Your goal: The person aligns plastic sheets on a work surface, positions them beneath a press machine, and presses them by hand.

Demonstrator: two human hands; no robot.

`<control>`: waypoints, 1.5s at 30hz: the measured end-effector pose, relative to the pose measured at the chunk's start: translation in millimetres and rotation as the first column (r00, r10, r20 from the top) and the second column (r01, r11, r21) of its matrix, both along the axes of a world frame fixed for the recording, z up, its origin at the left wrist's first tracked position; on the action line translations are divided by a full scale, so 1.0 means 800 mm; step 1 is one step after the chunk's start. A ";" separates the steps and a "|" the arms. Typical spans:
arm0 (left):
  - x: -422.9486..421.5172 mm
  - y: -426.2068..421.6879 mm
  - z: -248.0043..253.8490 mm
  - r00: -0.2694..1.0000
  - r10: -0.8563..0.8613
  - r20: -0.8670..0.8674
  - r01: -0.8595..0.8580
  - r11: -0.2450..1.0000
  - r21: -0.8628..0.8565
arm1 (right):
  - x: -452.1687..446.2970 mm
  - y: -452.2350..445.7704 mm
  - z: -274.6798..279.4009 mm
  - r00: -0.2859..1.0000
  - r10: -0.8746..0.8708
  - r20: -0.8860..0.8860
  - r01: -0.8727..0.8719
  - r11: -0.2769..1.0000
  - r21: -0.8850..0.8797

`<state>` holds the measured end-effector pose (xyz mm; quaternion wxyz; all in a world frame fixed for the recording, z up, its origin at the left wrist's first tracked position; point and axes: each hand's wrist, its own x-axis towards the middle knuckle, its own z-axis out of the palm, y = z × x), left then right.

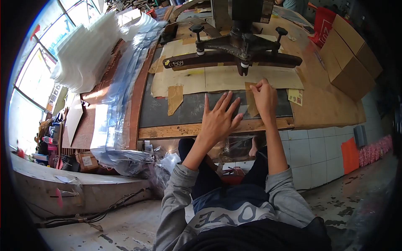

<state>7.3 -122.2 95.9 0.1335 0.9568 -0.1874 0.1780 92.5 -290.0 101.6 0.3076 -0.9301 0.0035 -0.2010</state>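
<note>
Hands are apart, both at the near edge of the card (184, 81). Left hand (220, 117) is spread flat, palm down, fingertips at the card's edge, rest of it over the dark board (155, 111). Right hand (265, 100) is curled closed, fingertips drawn in, right by the upper end of the right tape (251, 105); can't tell if it's pinching anything. Card lies flat on the board, under the press bar (272, 61), with its near edge toward the person. Left tape (175, 99) runs off that edge onto the board, left of the left hand. Yellow label (295, 97) sits at the right corner. Wood strip (180, 132) fronts the board, below both hands. Bar carries two black knobs (197, 28), one per side. Further left: clear film (109, 102) along the bench, then a stack of translucent sheets (86, 52) by the window. To the right: open carton (344, 69) on the bench, red bag (323, 27) behind it. Lower right, off the bench: orange sheet (350, 154) beside a pink bundle (375, 154).
</note>
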 end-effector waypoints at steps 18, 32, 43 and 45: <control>0.089 0.006 -0.014 0.997 0.011 -0.074 -0.014 0.999 -0.044 | -0.029 0.005 -0.021 0.977 0.209 0.037 -0.182 0.916 -0.359; 0.092 0.005 -0.012 0.998 0.005 0.059 -0.004 1.000 -0.023 | -0.035 -0.002 -0.014 0.960 0.266 0.090 -0.230 0.929 -0.289; 0.108 0.000 -0.016 0.998 0.059 0.019 -0.060 0.998 0.029 | -0.028 0.000 -0.019 0.970 0.218 0.108 -0.185 0.950 -0.253; 0.114 -0.001 -0.020 0.995 0.070 0.070 -0.074 0.995 0.066 | -0.026 0.002 -0.021 0.978 0.187 0.095 -0.157 0.953 -0.260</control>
